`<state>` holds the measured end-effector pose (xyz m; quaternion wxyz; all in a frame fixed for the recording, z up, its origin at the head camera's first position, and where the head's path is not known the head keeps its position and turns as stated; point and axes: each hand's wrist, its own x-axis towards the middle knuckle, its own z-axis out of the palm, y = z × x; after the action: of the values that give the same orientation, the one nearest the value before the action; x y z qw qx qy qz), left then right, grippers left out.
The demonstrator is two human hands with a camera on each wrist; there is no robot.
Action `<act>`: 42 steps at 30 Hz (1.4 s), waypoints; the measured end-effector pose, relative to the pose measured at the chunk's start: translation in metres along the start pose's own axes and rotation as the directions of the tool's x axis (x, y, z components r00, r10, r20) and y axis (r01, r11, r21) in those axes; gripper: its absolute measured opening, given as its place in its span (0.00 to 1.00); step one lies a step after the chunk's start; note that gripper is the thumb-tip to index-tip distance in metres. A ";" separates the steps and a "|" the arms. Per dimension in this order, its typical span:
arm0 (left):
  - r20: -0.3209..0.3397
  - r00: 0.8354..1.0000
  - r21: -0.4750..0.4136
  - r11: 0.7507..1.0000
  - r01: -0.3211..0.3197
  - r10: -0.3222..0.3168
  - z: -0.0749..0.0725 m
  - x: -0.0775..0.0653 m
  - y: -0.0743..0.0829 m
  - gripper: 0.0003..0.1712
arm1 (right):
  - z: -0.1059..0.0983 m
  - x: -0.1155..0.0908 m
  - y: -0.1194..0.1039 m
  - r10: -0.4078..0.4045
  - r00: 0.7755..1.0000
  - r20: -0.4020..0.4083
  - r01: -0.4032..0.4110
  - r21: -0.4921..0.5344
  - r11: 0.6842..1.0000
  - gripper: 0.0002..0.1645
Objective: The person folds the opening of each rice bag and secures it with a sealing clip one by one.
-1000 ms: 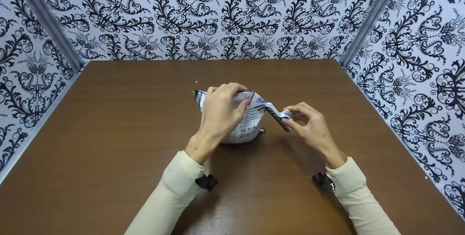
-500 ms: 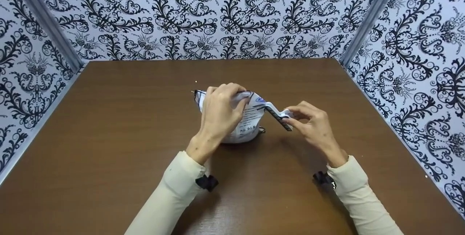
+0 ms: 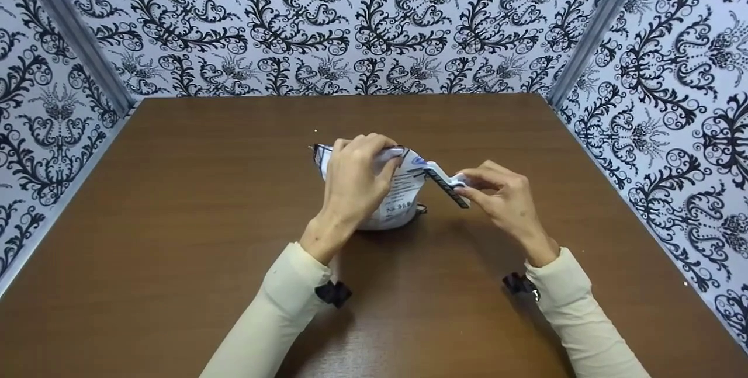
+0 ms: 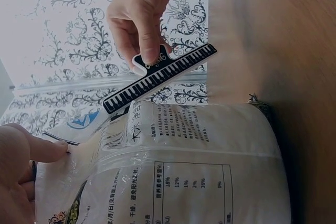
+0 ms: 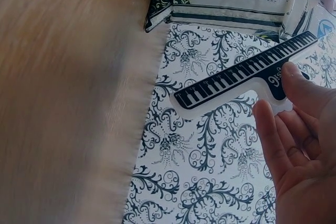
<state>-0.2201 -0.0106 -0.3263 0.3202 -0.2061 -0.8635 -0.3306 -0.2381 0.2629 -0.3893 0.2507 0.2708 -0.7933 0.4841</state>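
A plump white plastic bag [image 3: 403, 194] printed with a nutrition table stands on the brown table. Its top is folded over to one side. My left hand [image 3: 356, 176] grips this top, thumb on the near side and fingers over the far side. To the right, my right hand [image 3: 502, 197] pinches the handle of a bag clip [image 3: 447, 185] between thumb and fingers. Piano keys pattern the clip's long bar, seen plainly in the left wrist view [image 4: 163, 77]. One end of the clip meets the bag's upper corner; whether it bites the plastic I cannot tell.
The brown table [image 3: 204, 191] extends around the bag on every side. Patterned black-and-white panels [image 3: 374, 33] enclose it at the back and both sides. A black wrist camera [image 3: 333, 294] is strapped at each sleeve cuff.
My right hand and the clip have shifted very slightly upward. The left hand and the bag stay in place.
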 end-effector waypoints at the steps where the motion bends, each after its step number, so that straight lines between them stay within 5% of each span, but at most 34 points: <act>1: 0.000 1.000 0.000 1.000 0.001 -0.001 0.000 0.000 0.000 0.08 | 0.000 0.000 0.000 -0.002 1.000 -0.002 0.002 -0.001 1.000 0.15; 42: 0.007 1.000 0.015 1.000 0.014 -0.015 0.002 -0.001 0.001 0.09 | 0.001 0.008 -0.006 -0.045 0.999 0.000 0.045 0.002 0.999 0.16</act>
<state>-0.2193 -0.0086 -0.3276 0.3164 -0.1986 -0.8686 -0.3257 -0.2398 0.2578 -0.3808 0.2614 0.2888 -0.7866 0.4790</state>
